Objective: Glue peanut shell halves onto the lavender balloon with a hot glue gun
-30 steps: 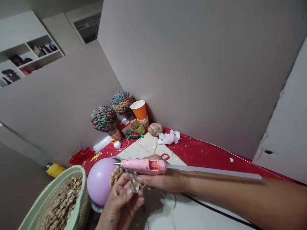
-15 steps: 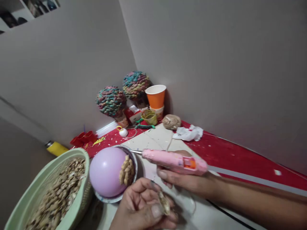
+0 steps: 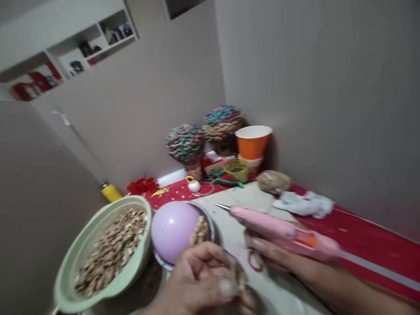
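My left hand [image 3: 206, 278] pinches a nutshell [image 3: 239, 275] between thumb and fingers; motion blurs the shell. Wrapped round a pink glue gun [image 3: 269, 225] is my right hand [image 3: 274, 253], with the metal nozzle pointing left toward the balloon. Just beyond my left hand a lilac balloon [image 3: 173, 229] rests in a round bowl [image 3: 212, 223]. A patch of nutshells [image 3: 199, 231] is stuck on the balloon's right side, partly hidden by my fingers. To the left, a pale green basket [image 3: 62, 280] holds many loose nutshells [image 3: 111, 249].
Two multicoloured shell-covered balls [image 3: 185, 144] on small bases stand near the corner. Beside them are an orange paper cup [image 3: 252, 144], a yellowish tub [image 3: 236, 170], green-handled pliers [image 3: 228, 183], a twine ball [image 3: 274, 181] and crumpled white tissue [image 3: 305, 203]. A yellow bottle [image 3: 110, 192] stands behind the basket.
The view has swung left and up, so more shelf shows. My right hand has drawn the glue gun back rightward, its nozzle now clear of the bowl. My left hand still holds the nutshell.
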`<control>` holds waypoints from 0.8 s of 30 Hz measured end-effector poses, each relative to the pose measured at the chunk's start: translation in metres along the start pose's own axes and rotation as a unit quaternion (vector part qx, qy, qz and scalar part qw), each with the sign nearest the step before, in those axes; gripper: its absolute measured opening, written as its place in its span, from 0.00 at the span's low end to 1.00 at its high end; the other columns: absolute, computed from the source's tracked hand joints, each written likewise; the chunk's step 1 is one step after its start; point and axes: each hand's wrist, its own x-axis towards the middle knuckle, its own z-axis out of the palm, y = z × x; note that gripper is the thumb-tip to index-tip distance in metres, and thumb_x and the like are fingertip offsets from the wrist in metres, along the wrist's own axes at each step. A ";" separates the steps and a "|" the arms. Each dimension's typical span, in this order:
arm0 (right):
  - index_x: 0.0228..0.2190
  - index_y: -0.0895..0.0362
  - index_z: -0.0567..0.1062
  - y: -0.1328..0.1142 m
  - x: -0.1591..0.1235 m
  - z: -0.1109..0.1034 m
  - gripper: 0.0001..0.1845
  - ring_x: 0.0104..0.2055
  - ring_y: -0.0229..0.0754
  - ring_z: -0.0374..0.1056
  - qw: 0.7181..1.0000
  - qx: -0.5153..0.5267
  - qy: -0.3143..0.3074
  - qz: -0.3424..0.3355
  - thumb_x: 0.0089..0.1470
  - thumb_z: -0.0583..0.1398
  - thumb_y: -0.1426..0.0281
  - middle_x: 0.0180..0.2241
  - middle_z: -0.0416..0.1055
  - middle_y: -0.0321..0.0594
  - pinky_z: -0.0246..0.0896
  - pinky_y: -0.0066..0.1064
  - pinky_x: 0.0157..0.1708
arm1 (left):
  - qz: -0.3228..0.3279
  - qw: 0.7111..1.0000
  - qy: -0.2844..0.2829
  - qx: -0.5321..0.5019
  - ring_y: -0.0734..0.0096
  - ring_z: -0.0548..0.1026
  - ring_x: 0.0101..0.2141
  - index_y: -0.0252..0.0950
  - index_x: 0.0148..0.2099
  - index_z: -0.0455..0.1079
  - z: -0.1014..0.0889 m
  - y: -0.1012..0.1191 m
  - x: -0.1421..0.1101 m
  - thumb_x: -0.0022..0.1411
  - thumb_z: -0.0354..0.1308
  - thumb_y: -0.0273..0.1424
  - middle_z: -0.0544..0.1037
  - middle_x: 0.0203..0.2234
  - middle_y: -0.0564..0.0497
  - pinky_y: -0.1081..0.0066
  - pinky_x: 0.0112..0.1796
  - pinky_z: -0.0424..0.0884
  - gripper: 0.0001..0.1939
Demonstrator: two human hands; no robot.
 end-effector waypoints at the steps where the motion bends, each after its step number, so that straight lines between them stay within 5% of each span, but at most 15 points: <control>1: 0.26 0.55 0.78 -0.006 -0.001 0.000 0.19 0.24 0.42 0.68 1.000 0.008 -0.004 0.010 0.50 0.64 0.51 0.23 0.73 0.41 0.65 0.30 0.23 | 0.009 1.000 -0.002 0.003 0.74 0.79 0.26 0.34 0.37 0.77 0.001 0.005 0.000 0.46 0.74 0.31 0.81 0.24 0.51 0.75 0.30 0.73 0.15; 6: 0.51 0.56 0.74 -0.017 0.004 -0.002 0.32 0.25 0.40 0.66 0.997 0.058 -0.049 -0.031 0.51 0.62 0.50 0.25 0.68 0.37 0.65 0.30 0.26 | 0.054 0.998 0.035 0.023 0.76 0.77 0.24 0.37 0.39 0.78 0.001 0.037 -0.002 0.46 0.74 0.28 0.79 0.25 0.54 0.79 0.28 0.73 0.16; 9: 0.57 0.54 0.70 -0.015 0.004 -0.002 0.35 0.25 0.40 0.65 0.996 0.066 -0.057 -0.037 0.53 0.61 0.49 0.25 0.68 0.38 0.64 0.29 0.24 | 0.084 0.993 0.063 0.051 0.75 0.78 0.25 0.38 0.39 0.78 -0.001 0.048 -0.006 0.45 0.74 0.27 0.80 0.28 0.52 0.78 0.29 0.75 0.16; 13: 0.52 0.53 0.74 -0.020 0.002 -0.002 0.29 0.26 0.39 0.63 0.994 0.047 -0.070 -0.074 0.54 0.60 0.49 0.27 0.67 0.37 0.61 0.28 0.24 | 0.094 0.989 0.093 0.058 0.74 0.79 0.27 0.37 0.39 0.78 -0.006 0.049 -0.006 0.45 0.74 0.26 0.81 0.29 0.51 0.78 0.30 0.76 0.16; 17: 0.33 0.55 0.75 -0.029 0.003 -0.004 0.20 0.24 0.39 0.58 0.979 -0.022 -0.102 -0.175 0.57 0.57 0.51 0.24 0.62 0.35 0.54 0.30 0.23 | 0.089 0.988 0.118 0.039 0.75 0.80 0.29 0.38 0.38 0.78 -0.009 0.045 -0.002 0.45 0.74 0.24 0.81 0.30 0.52 0.79 0.31 0.77 0.16; 19: 0.25 0.56 0.69 -0.029 0.004 -0.005 0.22 0.23 0.38 0.56 0.964 -0.078 -0.104 -0.231 0.58 0.55 0.51 0.23 0.60 0.34 0.51 0.30 0.23 | 0.090 0.988 0.118 0.035 0.75 0.80 0.29 0.38 0.38 0.78 -0.010 0.044 -0.002 0.45 0.74 0.24 0.81 0.31 0.53 0.80 0.31 0.78 0.15; 24: 0.25 0.56 0.64 -0.025 0.002 -0.004 0.28 0.24 0.36 0.56 0.933 -0.105 -0.118 -0.323 0.61 0.51 0.46 0.24 0.60 0.34 0.49 0.29 0.23 | 0.070 0.991 0.105 0.040 0.74 0.80 0.29 0.36 0.37 0.77 -0.012 0.041 -0.001 0.46 0.74 0.25 0.80 0.30 0.52 0.78 0.32 0.77 0.14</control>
